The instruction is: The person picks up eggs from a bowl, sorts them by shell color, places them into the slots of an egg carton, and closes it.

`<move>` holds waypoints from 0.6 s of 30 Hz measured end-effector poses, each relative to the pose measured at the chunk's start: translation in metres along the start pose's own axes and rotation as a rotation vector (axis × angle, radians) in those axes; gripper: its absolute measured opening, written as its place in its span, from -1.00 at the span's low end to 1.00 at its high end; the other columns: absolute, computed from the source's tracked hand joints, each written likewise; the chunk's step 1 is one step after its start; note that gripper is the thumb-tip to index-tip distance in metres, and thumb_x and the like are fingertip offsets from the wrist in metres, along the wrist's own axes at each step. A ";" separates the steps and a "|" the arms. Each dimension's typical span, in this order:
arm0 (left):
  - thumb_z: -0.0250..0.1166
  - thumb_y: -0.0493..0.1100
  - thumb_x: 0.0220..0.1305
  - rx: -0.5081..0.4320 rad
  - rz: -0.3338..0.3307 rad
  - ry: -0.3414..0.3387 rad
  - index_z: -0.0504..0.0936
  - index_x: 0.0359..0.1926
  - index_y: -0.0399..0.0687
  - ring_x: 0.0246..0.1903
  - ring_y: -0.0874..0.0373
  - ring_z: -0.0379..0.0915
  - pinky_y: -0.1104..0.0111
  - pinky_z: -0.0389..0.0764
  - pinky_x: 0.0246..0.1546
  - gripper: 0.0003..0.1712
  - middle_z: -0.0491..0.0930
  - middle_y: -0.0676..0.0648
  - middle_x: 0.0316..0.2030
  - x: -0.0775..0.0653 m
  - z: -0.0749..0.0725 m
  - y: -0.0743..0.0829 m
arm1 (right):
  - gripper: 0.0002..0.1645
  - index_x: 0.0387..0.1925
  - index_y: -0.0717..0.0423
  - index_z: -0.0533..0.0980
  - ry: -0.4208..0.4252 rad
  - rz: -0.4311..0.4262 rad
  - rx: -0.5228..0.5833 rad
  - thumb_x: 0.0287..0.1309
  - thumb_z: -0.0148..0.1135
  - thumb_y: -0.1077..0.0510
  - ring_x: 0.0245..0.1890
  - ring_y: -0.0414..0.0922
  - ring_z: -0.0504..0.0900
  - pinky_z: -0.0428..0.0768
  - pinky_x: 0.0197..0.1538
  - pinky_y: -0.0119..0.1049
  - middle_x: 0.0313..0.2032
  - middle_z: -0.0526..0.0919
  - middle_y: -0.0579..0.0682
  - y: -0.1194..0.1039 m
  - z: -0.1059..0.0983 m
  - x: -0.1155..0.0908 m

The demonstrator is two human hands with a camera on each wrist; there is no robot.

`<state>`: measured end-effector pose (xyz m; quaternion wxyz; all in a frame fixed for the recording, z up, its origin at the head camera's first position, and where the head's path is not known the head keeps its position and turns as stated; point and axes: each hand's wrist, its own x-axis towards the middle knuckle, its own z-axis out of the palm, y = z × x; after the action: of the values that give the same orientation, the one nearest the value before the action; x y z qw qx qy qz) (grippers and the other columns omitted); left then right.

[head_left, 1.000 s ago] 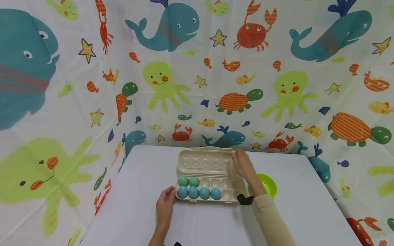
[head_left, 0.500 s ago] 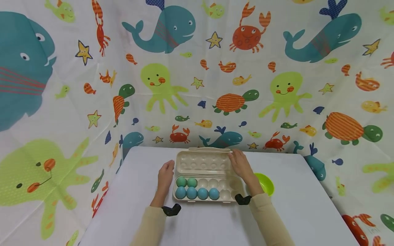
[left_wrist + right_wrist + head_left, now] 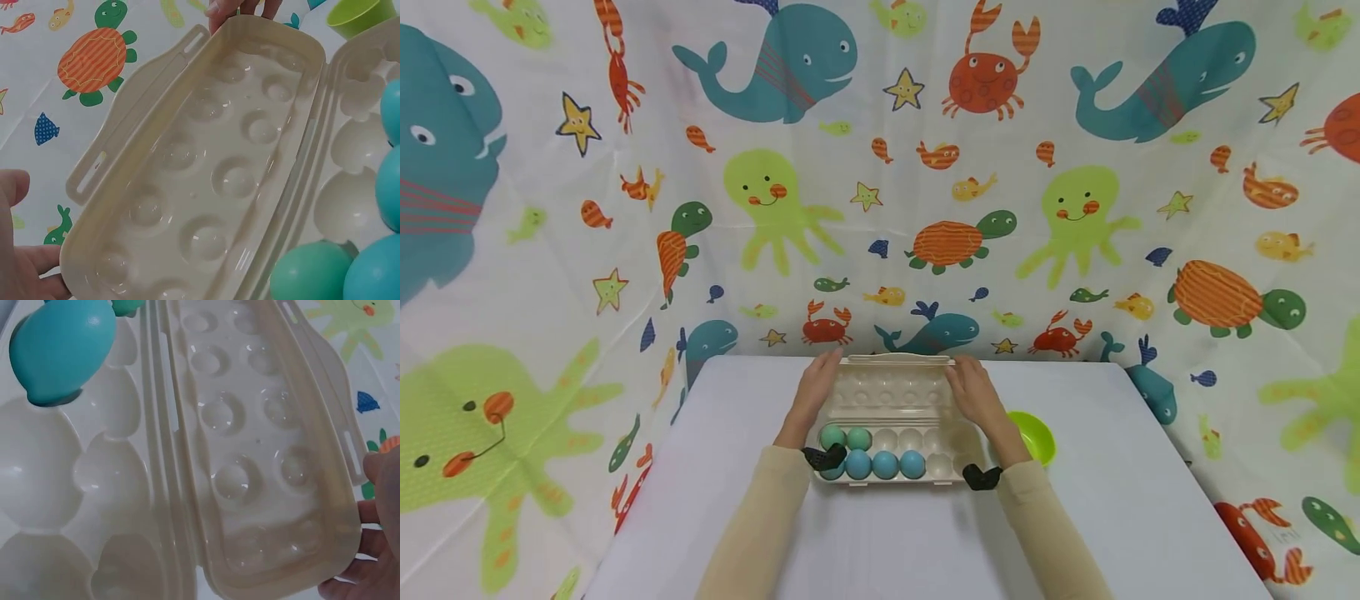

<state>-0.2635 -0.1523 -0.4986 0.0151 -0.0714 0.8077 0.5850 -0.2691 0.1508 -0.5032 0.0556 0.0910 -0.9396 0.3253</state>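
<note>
A cream plastic egg carton (image 3: pixel 887 404) lies with its lid raised at the back of the table. Two green eggs (image 3: pixel 859 439) sit toward the left of its rear row. Several blue eggs (image 3: pixel 885 465) fill the front row from the left, partly behind my left wrist. At the lid's left end is my left hand (image 3: pixel 811 396), its fingers touching the outer edge and its thumb apart from it in the left wrist view. My right hand (image 3: pixel 977 393) holds the lid's right end, fingers behind the rim and thumb by the latch flap (image 3: pixel 337 394).
A lime green bowl (image 3: pixel 1037 437) stands just right of the carton, partly behind my right forearm. White cloth covers the table (image 3: pixel 895 550). A sheet printed with sea animals (image 3: pixel 940 192) hangs behind and at both sides.
My left hand has left the carton's lower left corner and gone up along its side to the lid's left end. The right hand has stayed at the lid's right end.
</note>
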 end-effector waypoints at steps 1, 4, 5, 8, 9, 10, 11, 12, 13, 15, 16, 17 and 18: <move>-0.08 0.43 0.42 0.002 0.002 -0.004 0.23 0.51 -0.07 0.56 -0.16 -0.07 -0.07 0.01 0.58 -0.10 0.16 -0.17 0.53 0.001 0.000 0.001 | -0.34 0.39 0.32 0.27 0.004 -0.004 0.003 0.55 -0.13 -0.09 0.43 0.28 0.25 0.23 0.51 0.20 0.41 0.28 0.34 0.000 0.000 0.000; -0.06 0.42 0.43 0.016 0.001 -0.003 0.27 0.49 -0.06 0.55 -0.15 -0.02 -0.07 0.06 0.56 -0.13 0.22 -0.14 0.51 0.001 0.002 0.001 | -0.35 0.37 0.32 0.28 0.013 -0.008 0.005 0.56 -0.13 -0.09 0.42 0.29 0.27 0.25 0.51 0.19 0.40 0.29 0.35 -0.001 0.000 0.000; -0.07 0.43 0.43 0.024 0.001 0.000 0.28 0.48 -0.05 0.54 -0.15 0.00 -0.07 0.08 0.56 -0.14 0.23 -0.14 0.50 0.000 0.002 0.000 | -0.35 0.37 0.31 0.29 0.011 -0.003 0.008 0.55 -0.12 -0.10 0.42 0.28 0.27 0.25 0.51 0.19 0.40 0.29 0.34 0.000 0.000 0.000; -0.07 0.40 0.44 0.042 0.019 0.021 0.31 0.46 -0.04 0.52 -0.16 0.07 -0.07 0.14 0.54 -0.17 0.28 -0.14 0.48 -0.002 0.004 -0.001 | -0.37 0.36 0.30 0.30 0.025 -0.006 0.006 0.55 -0.11 -0.09 0.42 0.27 0.28 0.25 0.51 0.18 0.39 0.30 0.34 0.000 -0.001 -0.001; -0.07 0.40 0.45 0.047 0.025 0.030 0.32 0.46 -0.04 0.51 -0.15 0.09 -0.07 0.15 0.53 -0.18 0.29 -0.14 0.48 -0.003 0.005 -0.001 | -0.37 0.35 0.31 0.31 0.037 -0.013 0.009 0.55 -0.10 -0.08 0.41 0.27 0.29 0.26 0.51 0.18 0.38 0.31 0.34 0.001 -0.001 -0.001; -0.07 0.39 0.46 0.049 0.031 0.041 0.33 0.45 -0.03 0.50 -0.16 0.10 -0.07 0.16 0.53 -0.20 0.30 -0.14 0.47 -0.005 0.005 0.000 | -0.39 0.34 0.31 0.32 0.053 -0.018 0.009 0.55 -0.10 -0.07 0.40 0.26 0.30 0.27 0.50 0.17 0.37 0.33 0.34 0.001 -0.001 -0.002; -0.07 0.37 0.46 0.051 0.039 0.053 0.34 0.45 -0.03 0.50 -0.16 0.11 -0.08 0.17 0.52 -0.22 0.31 -0.14 0.46 -0.006 0.006 -0.001 | -0.40 0.33 0.32 0.33 0.069 -0.026 0.015 0.55 -0.09 -0.06 0.39 0.26 0.31 0.28 0.50 0.18 0.36 0.34 0.34 0.001 -0.001 -0.002; -0.07 0.36 0.47 0.051 0.046 0.065 0.34 0.44 -0.02 0.50 -0.15 0.12 -0.08 0.17 0.52 -0.23 0.32 -0.14 0.46 -0.007 0.007 -0.001 | -0.42 0.31 0.33 0.34 0.086 -0.031 0.027 0.54 -0.08 -0.04 0.38 0.26 0.32 0.28 0.49 0.18 0.35 0.36 0.35 0.001 -0.001 -0.003; -0.08 0.35 0.47 0.048 0.048 0.078 0.34 0.44 -0.01 0.50 -0.15 0.11 -0.09 0.16 0.52 -0.24 0.32 -0.13 0.46 -0.009 0.008 -0.002 | -0.42 0.29 0.33 0.36 0.103 -0.033 0.039 0.54 -0.08 -0.04 0.37 0.26 0.33 0.29 0.49 0.18 0.33 0.38 0.35 0.001 0.000 -0.003; -0.08 0.36 0.47 0.041 0.054 0.103 0.35 0.44 0.02 0.51 -0.13 0.10 -0.09 0.14 0.53 -0.25 0.33 -0.11 0.46 -0.013 0.009 -0.004 | -0.44 0.26 0.34 0.39 0.139 -0.035 0.065 0.54 -0.08 -0.04 0.35 0.25 0.35 0.31 0.47 0.18 0.30 0.41 0.34 0.001 0.001 -0.006; -0.08 0.36 0.46 0.039 0.058 0.115 0.35 0.44 0.03 0.51 -0.12 0.10 -0.09 0.13 0.53 -0.25 0.33 -0.10 0.45 -0.015 0.010 -0.006 | -0.44 0.24 0.34 0.40 0.150 -0.029 0.078 0.54 -0.08 -0.05 0.35 0.24 0.36 0.31 0.48 0.17 0.29 0.41 0.34 0.000 0.002 -0.008; -0.08 0.36 0.46 0.034 0.064 0.126 0.35 0.43 0.04 0.51 -0.11 0.11 -0.09 0.13 0.54 -0.26 0.34 -0.09 0.45 -0.018 0.011 -0.008 | -0.43 0.24 0.33 0.41 0.158 -0.022 0.094 0.54 -0.09 -0.06 0.35 0.23 0.36 0.31 0.48 0.16 0.29 0.42 0.33 0.000 0.003 -0.009; -0.08 0.36 0.46 0.029 0.070 0.140 0.36 0.42 0.05 0.50 -0.10 0.12 -0.08 0.13 0.54 -0.27 0.36 -0.08 0.44 -0.021 0.012 -0.010 | -0.43 0.23 0.32 0.41 0.165 -0.014 0.109 0.55 -0.09 -0.08 0.35 0.23 0.36 0.30 0.48 0.15 0.29 0.42 0.32 -0.001 0.004 -0.012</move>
<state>-0.2423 -0.1422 -0.5093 -0.0610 -0.0835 0.8173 0.5669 -0.2579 0.1496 -0.5074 0.1301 0.0734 -0.9120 0.3821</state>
